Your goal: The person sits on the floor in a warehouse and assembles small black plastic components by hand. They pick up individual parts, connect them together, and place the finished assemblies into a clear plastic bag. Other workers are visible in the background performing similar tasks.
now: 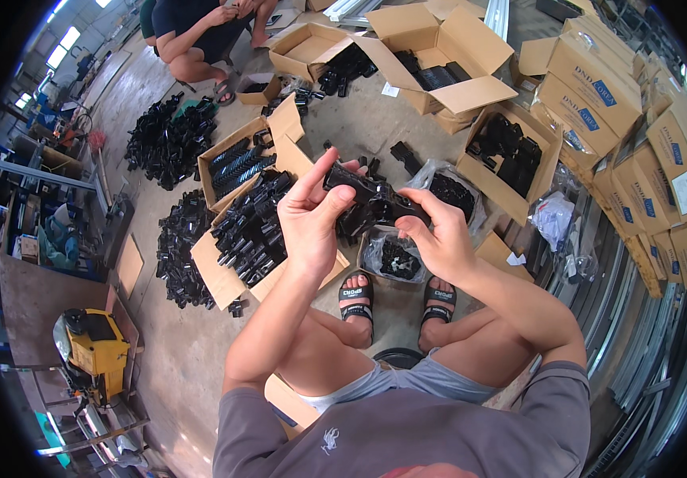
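Above my feet, both hands hold a black, glossy, moulded-looking part [377, 199] between them. My left hand [312, 209] grips its left end between thumb and fingers, with the index finger pointing up. My right hand [445, 239] pinches the right end between thumb and bent fingers. The part's exact kind cannot be made out. Just below it on the floor stands a plastic-lined box [395, 256] of small black pieces. Left of my left hand, an open carton [312, 280] is heaped with black parts [252, 227].
Loose black parts lie in piles [170, 142] on the left floor. Open cartons [511, 163] of black pieces stand ahead and right. Stacked cartons [598, 103] and metal profiles [598, 319] line the right. Another person [200, 36] sits far left. A yellow machine [96, 350] stands at left.
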Motion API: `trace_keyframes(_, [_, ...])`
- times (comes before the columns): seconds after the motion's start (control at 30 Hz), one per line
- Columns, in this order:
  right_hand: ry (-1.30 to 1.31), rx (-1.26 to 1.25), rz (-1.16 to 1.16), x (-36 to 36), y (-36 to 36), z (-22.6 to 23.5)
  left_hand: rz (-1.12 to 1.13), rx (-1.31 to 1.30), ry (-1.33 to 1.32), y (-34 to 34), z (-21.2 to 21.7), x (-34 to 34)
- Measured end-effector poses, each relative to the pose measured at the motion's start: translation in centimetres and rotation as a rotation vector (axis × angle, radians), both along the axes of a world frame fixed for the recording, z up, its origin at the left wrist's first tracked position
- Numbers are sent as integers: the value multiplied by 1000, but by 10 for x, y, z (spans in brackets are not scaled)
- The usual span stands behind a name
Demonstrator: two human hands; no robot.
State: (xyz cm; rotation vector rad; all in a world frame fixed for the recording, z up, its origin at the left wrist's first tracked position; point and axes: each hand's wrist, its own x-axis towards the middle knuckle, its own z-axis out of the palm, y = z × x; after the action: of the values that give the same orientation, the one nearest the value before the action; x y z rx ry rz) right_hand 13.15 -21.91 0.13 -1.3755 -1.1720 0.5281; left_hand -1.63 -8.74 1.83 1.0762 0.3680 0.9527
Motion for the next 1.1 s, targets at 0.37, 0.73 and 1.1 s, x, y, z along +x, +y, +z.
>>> trace_keyframes(0.37, [47,-168,103,7,0,2,-26,61,101,7,8,-8])
trace_keyframes(0.73, [325,-228,-4,66,32,-56,-8,216,222,12,0,-5])
trace_keyframes(1.1, [-678,-1307,-90,190,46,-276,37,292,333,33,-3,0])
